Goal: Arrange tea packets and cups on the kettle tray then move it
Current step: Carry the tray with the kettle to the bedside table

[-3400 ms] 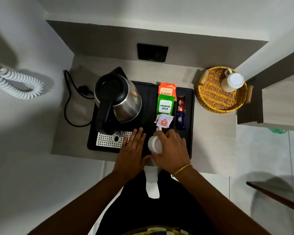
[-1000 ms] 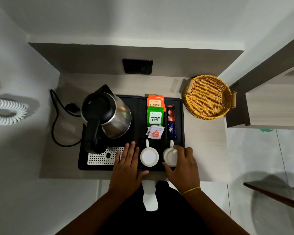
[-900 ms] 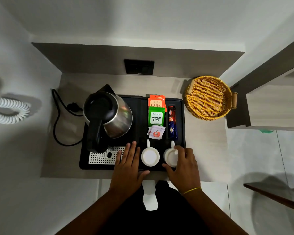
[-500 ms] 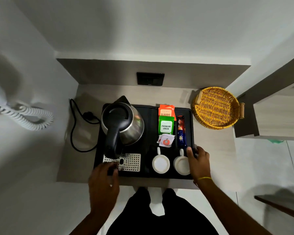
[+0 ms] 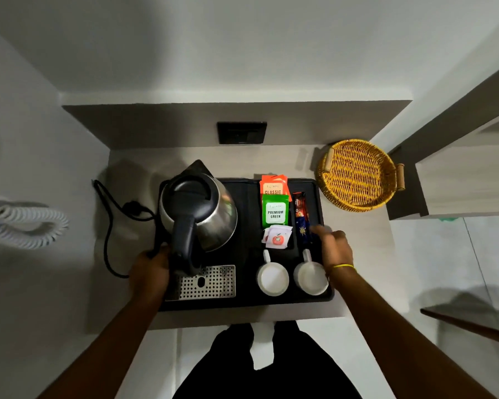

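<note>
On tray (image 5: 245, 302): packets reading "CLASSIC" (image 5: 273, 188), "PREMIUM GREEN" (image 5: 275, 214).

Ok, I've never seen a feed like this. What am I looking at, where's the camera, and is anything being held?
There is no machine here, only a person's two bare hands. The single picture comes from a camera on their head, looking down. On the counter sits a black kettle tray carrying a steel kettle, an orange tea packet, a green tea packet, small sachets, dark stick packets and two white cups. A wicker basket stands beside it. The left hand is at the tray's left edge, the right hand at its right edge. Whether either grip is closed is unclear.
</note>
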